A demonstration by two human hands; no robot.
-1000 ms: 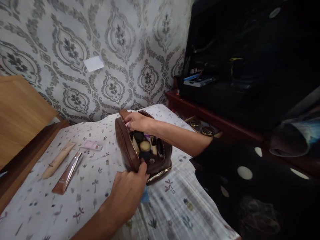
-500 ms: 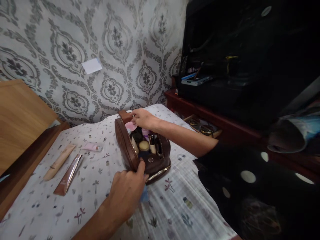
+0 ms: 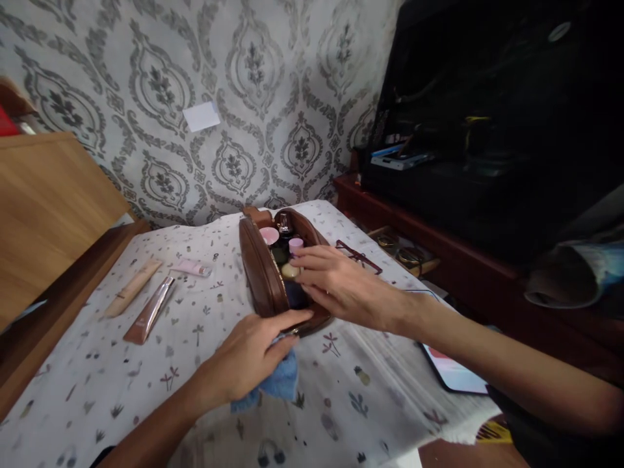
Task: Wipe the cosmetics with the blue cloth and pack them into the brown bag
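A brown zip-up makeup bag (image 3: 263, 270) stands open on the patterned sheet, full of cosmetics. Inside are a pink round lid (image 3: 268, 235), a clear-capped bottle (image 3: 285, 224), a lilac cap (image 3: 296, 244) and a jar with a pale yellow lid (image 3: 289, 271). My right hand (image 3: 336, 279) reaches over the bag's right side, fingers apart, tips at the yellow-lidded jar; its palm hides the contents there. My left hand (image 3: 248, 354) grips the bag's front edge between thumb and forefinger. Bunched beneath that palm is a blue cloth (image 3: 283, 380).
Left of the bag lie a beige tube (image 3: 132, 288), a shiny brown tube (image 3: 150, 311) and a small pink tube (image 3: 192, 267). Dark red-framed glasses (image 3: 361, 258) rest behind my right hand. A phone (image 3: 453, 367) lies under my right forearm. An open drawer (image 3: 429, 266) holds round gold-rimmed items.
My right hand has left the bag's back end and come forward to its middle. My left forefinger now stretches along the front edge. More blue cloth shows; the glasses and phone have come into view.
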